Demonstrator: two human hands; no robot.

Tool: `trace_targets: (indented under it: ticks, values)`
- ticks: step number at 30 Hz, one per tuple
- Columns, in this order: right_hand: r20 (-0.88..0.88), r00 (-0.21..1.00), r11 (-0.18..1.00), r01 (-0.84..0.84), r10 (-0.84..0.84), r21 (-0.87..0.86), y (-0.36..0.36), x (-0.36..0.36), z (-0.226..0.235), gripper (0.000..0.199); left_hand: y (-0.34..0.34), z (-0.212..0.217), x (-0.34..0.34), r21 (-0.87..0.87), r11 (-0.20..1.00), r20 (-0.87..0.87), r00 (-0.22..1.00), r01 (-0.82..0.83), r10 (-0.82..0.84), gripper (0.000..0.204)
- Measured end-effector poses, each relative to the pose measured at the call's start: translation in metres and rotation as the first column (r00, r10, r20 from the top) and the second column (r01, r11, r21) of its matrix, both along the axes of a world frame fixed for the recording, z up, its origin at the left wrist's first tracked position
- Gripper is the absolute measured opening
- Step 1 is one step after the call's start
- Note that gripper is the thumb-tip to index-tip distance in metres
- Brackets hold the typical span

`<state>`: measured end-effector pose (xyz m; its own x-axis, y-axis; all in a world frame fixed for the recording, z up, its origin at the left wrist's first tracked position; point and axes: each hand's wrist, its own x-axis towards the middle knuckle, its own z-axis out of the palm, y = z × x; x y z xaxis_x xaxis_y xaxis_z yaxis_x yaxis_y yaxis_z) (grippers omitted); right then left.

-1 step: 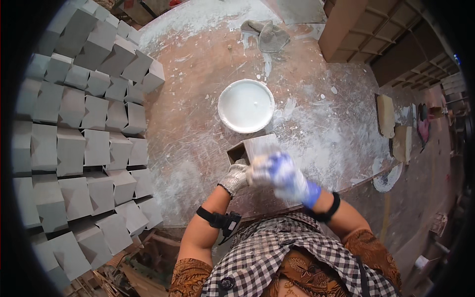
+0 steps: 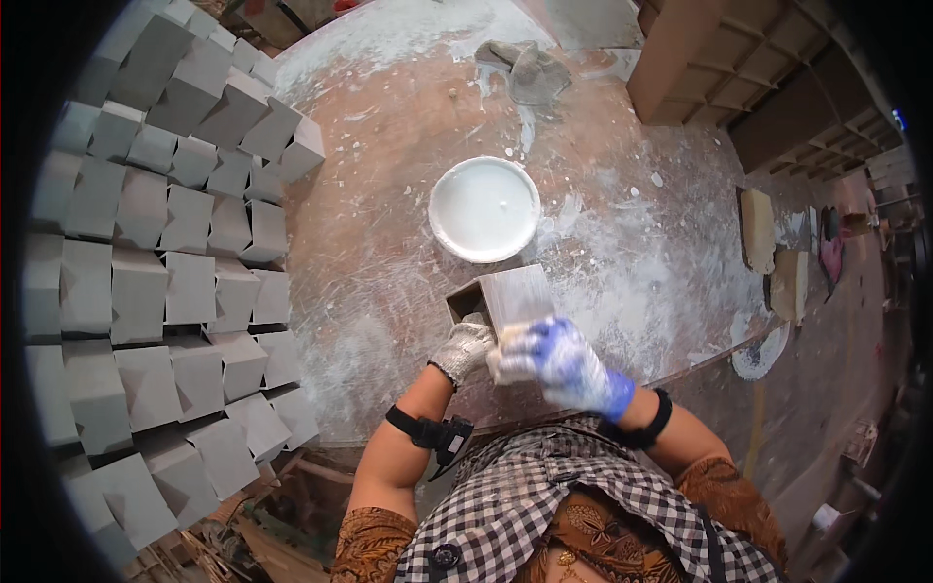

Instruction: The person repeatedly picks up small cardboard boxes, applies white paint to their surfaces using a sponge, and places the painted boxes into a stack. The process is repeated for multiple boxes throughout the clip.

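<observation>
A small open-ended box (image 2: 515, 291) with pale grey, whitish-streaked sides lies tilted on the table before me. My left hand (image 2: 468, 345), in an off-white knit glove, grips the box at its open left end, with some fingers reaching inside. My right hand (image 2: 569, 364) wears a blue glove smeared with white. Its fingers are bent around a pale yellowish pad, which looks like a sponge (image 2: 513, 333), against the box's near upper side. The fingers hide most of the pad. Just beyond the box stands a round white tub (image 2: 484, 209) of white liquid.
Stacked pale grey boxes (image 2: 190, 291) fill the left side. A grey rag (image 2: 530, 73) lies at the table's far part. Brown compartmented crates (image 2: 719, 63) stand at far right. Yellowish foam blocks (image 2: 758, 230) rest along the right edge, near a white-smeared disc (image 2: 761, 352).
My right hand has slid slightly toward me along the box, showing more of its upper face. My left hand stays in place.
</observation>
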<state>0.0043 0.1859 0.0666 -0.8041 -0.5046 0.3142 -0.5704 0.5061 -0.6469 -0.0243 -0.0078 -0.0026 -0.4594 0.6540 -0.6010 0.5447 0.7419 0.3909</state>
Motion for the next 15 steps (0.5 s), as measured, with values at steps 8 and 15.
trace_targets:
  ticks: [8, 15]
  values:
    - [0.171, 0.981, 0.823, -0.167, 0.087, 0.542, -0.002, -0.092, 0.022, 0.050, 0.031, -0.020, -0.008, 0.022, 0.996, -0.105, 0.990, -0.090, 0.092, 0.036]
    - [0.096, 0.965, 0.887, -0.262, 0.244, 0.381, 0.019, 0.031, 0.022, 0.066, 0.014, -0.047, -0.002, 0.127, 0.988, -0.072, 0.993, -0.083, 0.093, 0.036]
